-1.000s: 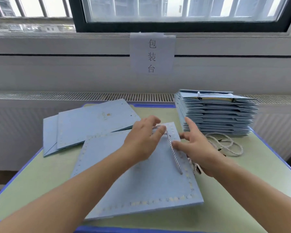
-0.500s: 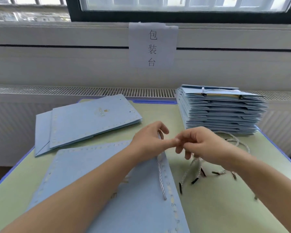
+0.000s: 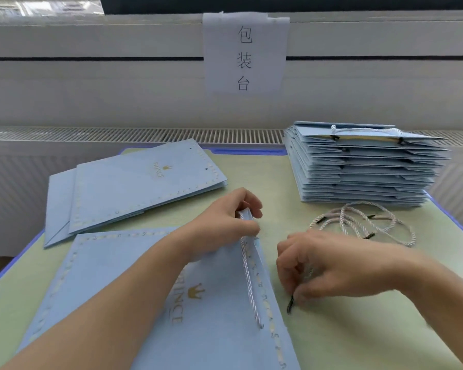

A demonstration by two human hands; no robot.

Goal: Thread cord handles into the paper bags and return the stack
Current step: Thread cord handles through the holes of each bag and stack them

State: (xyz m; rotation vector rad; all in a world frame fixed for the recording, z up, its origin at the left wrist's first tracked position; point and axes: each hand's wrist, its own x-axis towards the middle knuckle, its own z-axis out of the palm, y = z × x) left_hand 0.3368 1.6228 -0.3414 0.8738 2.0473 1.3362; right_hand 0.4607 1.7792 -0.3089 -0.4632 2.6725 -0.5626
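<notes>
Head view, packing station. Item: flat pale-blue paper bag (image 3: 134, 284), gold crown and "PRINCE" printed on its face, lying on the near left of the table; a white twisted cord handle (image 3: 247, 273) runs along its right edge. Left hand (image 3: 225, 225) grips the top of that cord. Right hand (image 3: 329, 265), blurred, fingers curled down, pinches a black cord tip (image 3: 290, 303) against the table just right of the bag. Two more bags (image 3: 134, 185), same crown mark, far left. Stack of finished bags (image 3: 364, 166), far right. Loose cords (image 3: 364, 220) before the stack. Pale green table (image 3: 345, 337), blue-edged. Wall sign (image 3: 245, 52): "包装台". Vent grille (image 3: 145, 134) behind the table.
</notes>
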